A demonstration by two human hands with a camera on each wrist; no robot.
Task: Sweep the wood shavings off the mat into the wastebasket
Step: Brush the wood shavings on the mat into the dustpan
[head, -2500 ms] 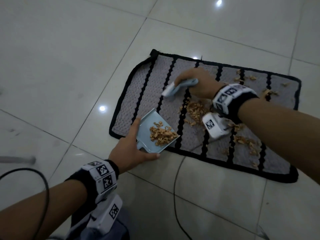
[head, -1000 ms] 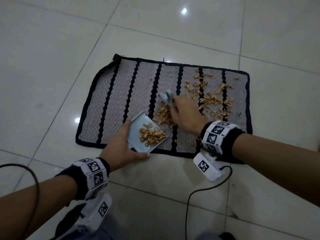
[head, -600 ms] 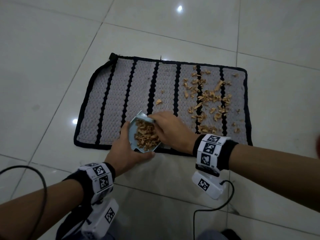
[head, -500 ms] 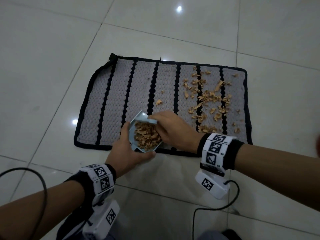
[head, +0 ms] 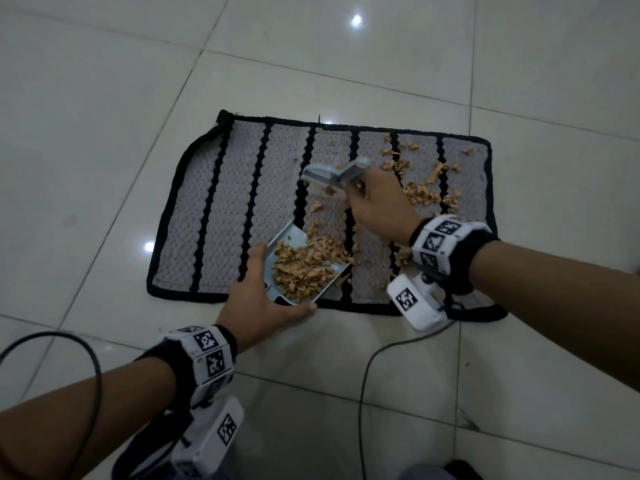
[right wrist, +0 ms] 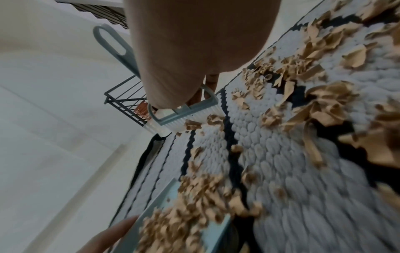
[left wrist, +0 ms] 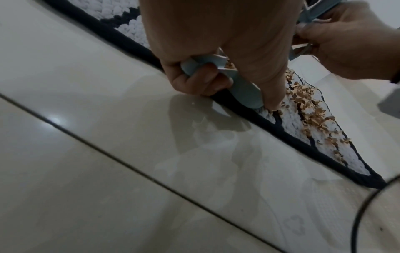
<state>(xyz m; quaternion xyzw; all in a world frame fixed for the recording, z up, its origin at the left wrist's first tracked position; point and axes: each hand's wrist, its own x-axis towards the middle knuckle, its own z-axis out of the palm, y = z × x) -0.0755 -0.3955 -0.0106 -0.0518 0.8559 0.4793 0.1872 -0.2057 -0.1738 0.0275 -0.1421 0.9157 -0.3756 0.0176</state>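
Observation:
A grey mat with black stripes (head: pixel 239 209) lies on the tiled floor. Tan wood shavings (head: pixel 422 192) are scattered over its right part. My left hand (head: pixel 256 299) grips the handle of a pale blue dustpan (head: pixel 294 237) at the mat's near edge; a heap of shavings (head: pixel 304 265) fills the pan. The dustpan handle (left wrist: pixel 244 92) shows under my curled fingers in the left wrist view. My right hand (head: pixel 374 206) holds a small pale blue brush (head: pixel 329 174) raised over the mat's middle, beyond the pan. Its bristle head (right wrist: pixel 188 118) shows in the right wrist view.
A dark wire wastebasket (right wrist: pixel 127 104) stands on the floor beyond the mat's far end, seen only in the right wrist view. A black cable (head: pixel 367 375) trails over the tiles near the mat's front edge. Another cable (head: pixel 93 375) loops at my left forearm.
The right hand pushed shavings into the dustpan, then lifted the brush away up the mat. The pan's heap has grown. My left hand kept the pan in place.

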